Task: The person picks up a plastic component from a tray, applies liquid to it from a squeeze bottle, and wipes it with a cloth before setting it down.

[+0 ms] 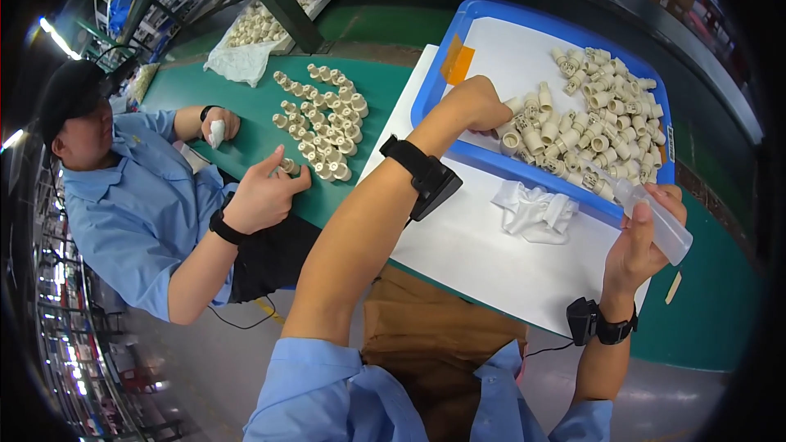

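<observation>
In the blue tray (426, 98) lies a heap of beige, stepped cylindrical plastic pieces (602, 135), resembling small sockets. My left hand (475, 105) reaches over the tray's near left side, fingers curled down against the left edge of the heap. What those fingers hold, if anything, is hidden. At the tray's near right corner, my right hand (647, 229) grips a translucent squeeze bottle (667, 229), tilted with its thin nozzle toward the heap. A crumpled white cloth (534, 211) lies on the white sheet (458, 229) between my hands, touched by neither.
To my left a co-worker (139, 188) in a blue shirt sits at the green table (246, 127), one hand near rows of upright beige pieces (323, 123). Beyond stands a lined box of similar parts (262, 24). A green post (274, 0) rises at the back.
</observation>
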`<state>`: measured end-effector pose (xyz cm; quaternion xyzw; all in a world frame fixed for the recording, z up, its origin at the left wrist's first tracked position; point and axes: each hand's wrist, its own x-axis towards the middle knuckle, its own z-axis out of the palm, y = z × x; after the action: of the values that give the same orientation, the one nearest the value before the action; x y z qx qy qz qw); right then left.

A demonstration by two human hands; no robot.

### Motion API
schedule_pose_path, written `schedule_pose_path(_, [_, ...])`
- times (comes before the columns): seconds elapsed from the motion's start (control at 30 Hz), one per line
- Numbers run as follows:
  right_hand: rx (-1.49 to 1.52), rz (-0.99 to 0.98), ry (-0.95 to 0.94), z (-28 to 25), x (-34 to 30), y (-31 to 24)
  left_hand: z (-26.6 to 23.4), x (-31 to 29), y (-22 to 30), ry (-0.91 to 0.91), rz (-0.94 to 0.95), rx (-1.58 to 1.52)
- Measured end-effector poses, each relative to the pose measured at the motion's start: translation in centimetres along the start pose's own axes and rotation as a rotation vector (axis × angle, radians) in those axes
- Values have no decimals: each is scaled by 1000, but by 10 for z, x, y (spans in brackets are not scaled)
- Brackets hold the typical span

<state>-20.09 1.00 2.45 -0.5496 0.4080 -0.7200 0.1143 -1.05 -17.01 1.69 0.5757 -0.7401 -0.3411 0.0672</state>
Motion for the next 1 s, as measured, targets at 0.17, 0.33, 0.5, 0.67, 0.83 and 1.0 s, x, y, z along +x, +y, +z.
schedule_pose_path(0.17, [2, 5, 7, 0, -2, 0, 2, -21, -6, 181, 57, -291])
schedule_pose_path(0.33, [8, -8, 0, -8, -4, 0, 0, -75, 0, 372, 193, -801])
schedule_pose_path(0.5, [122, -74, -4, -2, -7, -2, 41, -138, -17, 374, 144, -1074])
schedule_pose_path(0.67, [218, -1, -180, 4, -15, -21, 84, -162, -26, 833, 359, -793])
schedule_pose_path(0.83, [231, -60, -374, -2, -17, -16, 100, -161, -30, 1004, 525, -364])
schedule_pose_path(1.0, [245, -51, -381, 2, -18, -18, 101, -160, -24, 1065, 610, -213])
